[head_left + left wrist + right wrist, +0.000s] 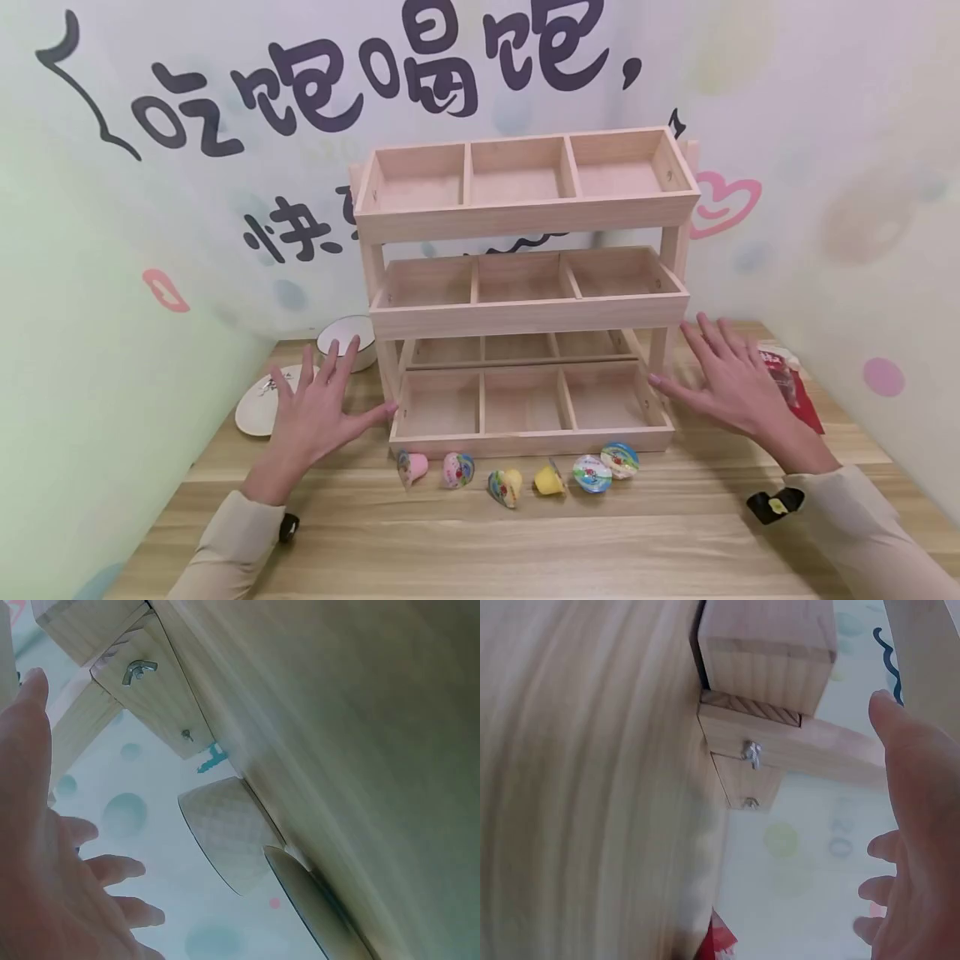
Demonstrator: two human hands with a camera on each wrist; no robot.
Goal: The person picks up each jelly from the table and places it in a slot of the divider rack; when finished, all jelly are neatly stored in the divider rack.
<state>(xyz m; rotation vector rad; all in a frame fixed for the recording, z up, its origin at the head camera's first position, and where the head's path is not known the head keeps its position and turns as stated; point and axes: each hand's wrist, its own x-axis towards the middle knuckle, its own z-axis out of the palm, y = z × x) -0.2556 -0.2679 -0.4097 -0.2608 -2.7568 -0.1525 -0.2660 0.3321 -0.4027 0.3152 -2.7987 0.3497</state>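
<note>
A pale wooden tiered rack [528,312], its trays divided into compartments, stands upright between my two hands. My left hand [318,421] is at its left side with fingers spread and nothing held. At the other side my right hand [731,387] is likewise spread and holds nothing. Both thumbs point toward the lower tray; I cannot tell whether either touches it. Along the rack's front lie several small jelly cups: a pink cup [413,467] at the left, a yellow cup [550,479] near the middle, and a blue-lidded cup [619,460] at the right. Wing nuts [751,753] show on the rack's side.
Behind my left hand are a white bowl [348,340] and a white plate [259,407]. A red packet [804,408] lies beyond my right hand, partly hidden by it. The wooden table [480,554] meets a printed wall [202,250] at the back and sides.
</note>
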